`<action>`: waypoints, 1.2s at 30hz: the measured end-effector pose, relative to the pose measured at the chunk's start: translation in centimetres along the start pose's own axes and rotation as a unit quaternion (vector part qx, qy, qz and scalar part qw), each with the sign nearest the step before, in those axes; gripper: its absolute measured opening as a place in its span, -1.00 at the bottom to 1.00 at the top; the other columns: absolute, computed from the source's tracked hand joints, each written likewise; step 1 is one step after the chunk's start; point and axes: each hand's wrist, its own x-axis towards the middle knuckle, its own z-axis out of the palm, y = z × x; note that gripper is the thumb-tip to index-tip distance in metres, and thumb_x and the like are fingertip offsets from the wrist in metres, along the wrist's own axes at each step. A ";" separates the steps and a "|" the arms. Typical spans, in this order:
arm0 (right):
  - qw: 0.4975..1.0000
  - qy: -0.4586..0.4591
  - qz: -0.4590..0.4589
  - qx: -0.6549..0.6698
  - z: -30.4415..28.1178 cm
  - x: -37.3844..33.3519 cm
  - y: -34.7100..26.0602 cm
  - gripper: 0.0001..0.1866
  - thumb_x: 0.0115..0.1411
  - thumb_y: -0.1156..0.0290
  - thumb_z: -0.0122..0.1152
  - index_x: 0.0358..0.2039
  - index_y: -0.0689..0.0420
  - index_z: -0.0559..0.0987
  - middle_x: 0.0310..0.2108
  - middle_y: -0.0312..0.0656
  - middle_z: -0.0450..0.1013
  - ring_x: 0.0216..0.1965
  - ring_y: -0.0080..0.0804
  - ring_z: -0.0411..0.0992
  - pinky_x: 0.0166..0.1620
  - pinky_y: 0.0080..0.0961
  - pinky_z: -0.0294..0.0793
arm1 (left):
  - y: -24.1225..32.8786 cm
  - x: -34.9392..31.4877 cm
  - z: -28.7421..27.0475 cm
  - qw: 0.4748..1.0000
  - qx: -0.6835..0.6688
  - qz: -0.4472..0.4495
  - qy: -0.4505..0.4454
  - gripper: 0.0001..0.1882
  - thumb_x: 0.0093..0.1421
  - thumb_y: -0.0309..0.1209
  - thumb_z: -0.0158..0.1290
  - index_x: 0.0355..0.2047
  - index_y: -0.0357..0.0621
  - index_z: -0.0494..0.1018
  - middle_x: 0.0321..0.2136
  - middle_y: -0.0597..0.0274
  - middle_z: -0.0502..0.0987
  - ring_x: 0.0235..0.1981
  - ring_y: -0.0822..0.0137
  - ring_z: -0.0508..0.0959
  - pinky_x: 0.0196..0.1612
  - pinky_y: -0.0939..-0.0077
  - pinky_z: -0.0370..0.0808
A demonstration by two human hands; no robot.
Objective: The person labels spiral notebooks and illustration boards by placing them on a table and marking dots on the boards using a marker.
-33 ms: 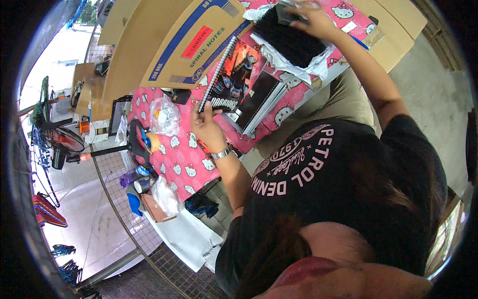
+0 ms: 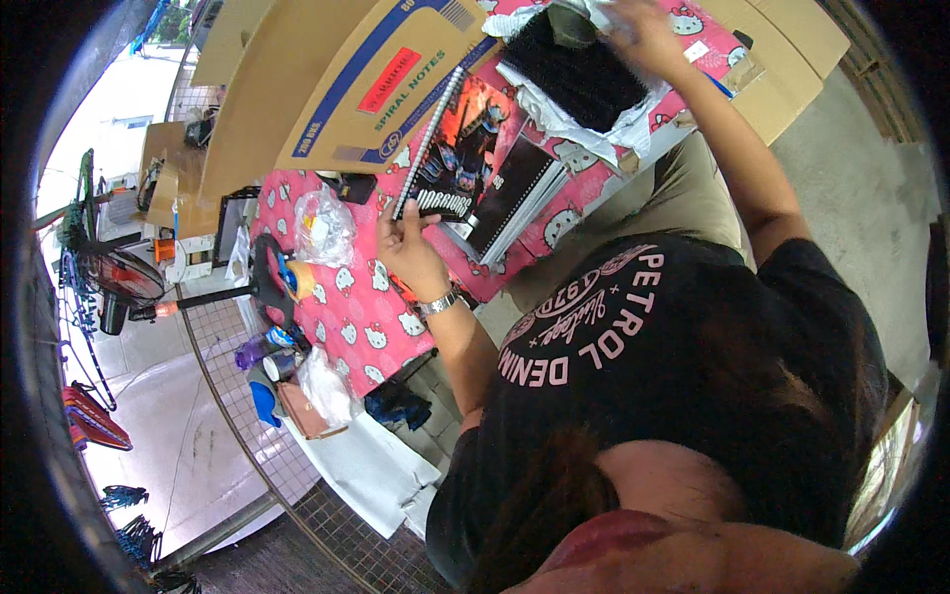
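Note:
A spiral notebook (image 2: 460,148) with a red-orange and black picture cover lies tilted on the pink patterned tablecloth. My left hand (image 2: 411,252), a metal watch at its wrist, holds its near corner between thumb and fingers. Just right of it are black-covered spiral notebooks (image 2: 510,203), stacked and partly overlapped. At the far right, a bristly black mass (image 2: 579,74) rests on crumpled white wrapping (image 2: 633,134); I cannot make out its kind. Over its far right edge is my right hand (image 2: 643,40), smeared by motion, with its fingers unclear. A greyish-green patch (image 2: 572,28) shows beside those fingers.
A large cardboard box (image 2: 336,89) stands along the table's far left side. On the tablecloth (image 2: 346,307) lie a clear plastic bag (image 2: 325,230) and a tape roll (image 2: 302,280). A blue pen (image 2: 714,84) sits at right. A fan (image 2: 124,282) stands left of the table.
My right hand has shifted slightly right, drawing back from the greyish-green patch on the black mass. My left hand stays at the notebook's corner, with the notebook moved a little.

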 end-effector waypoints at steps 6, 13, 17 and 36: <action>0.935 -0.173 0.130 -0.283 -4.8 -12.5 1.6 -0.44 0.14 0.00 0.13 0.06 0.09 0.44 -0.04 0.00 0.44 -0.03 0.07 0.39 -0.02 -0.09 0.40 | -0.2 -0.9 0.3 0.999 -0.038 0.000 0.017 -0.69 0.22 -0.48 0.09 -0.10 -0.48 0.41 -0.45 0.17 0.50 -0.62 0.41 0.53 -0.55 0.63 0.46; 0.931 0.036 0.352 0.087 -5.4 -7.9 -0.2 -0.48 0.11 0.18 0.18 0.06 0.14 0.46 -0.06 -0.02 0.45 0.00 -0.04 0.39 0.06 -0.23 0.36 | 0.8 -1.1 2.1 0.998 0.027 0.061 0.019 -0.71 0.22 -0.55 0.05 -0.06 -0.44 0.42 -0.41 0.14 0.52 -0.58 0.44 0.51 -0.56 0.60 0.57; 0.958 0.029 0.054 0.281 -7.9 -1.8 -14.1 -0.49 0.03 0.28 0.27 0.03 0.12 0.50 -0.06 -0.04 0.45 -0.03 -0.09 0.40 0.05 -0.29 0.37 | 0.5 -1.7 2.2 0.998 0.019 0.050 0.028 -0.70 0.20 -0.55 0.09 -0.07 -0.43 0.44 -0.49 0.18 0.53 -0.64 0.47 0.52 -0.59 0.68 0.44; 0.412 -0.484 0.301 0.711 -5.8 -2.2 -28.0 -0.55 0.25 0.31 0.13 0.11 0.20 0.43 -0.23 -0.22 0.49 -0.29 -0.57 0.47 -0.17 -0.60 0.46 | -1.2 -2.4 2.3 0.987 0.049 0.135 0.070 -0.82 0.15 -0.60 0.13 -0.23 -0.42 0.50 -0.43 0.15 0.57 -0.52 0.46 0.52 -0.45 0.63 0.45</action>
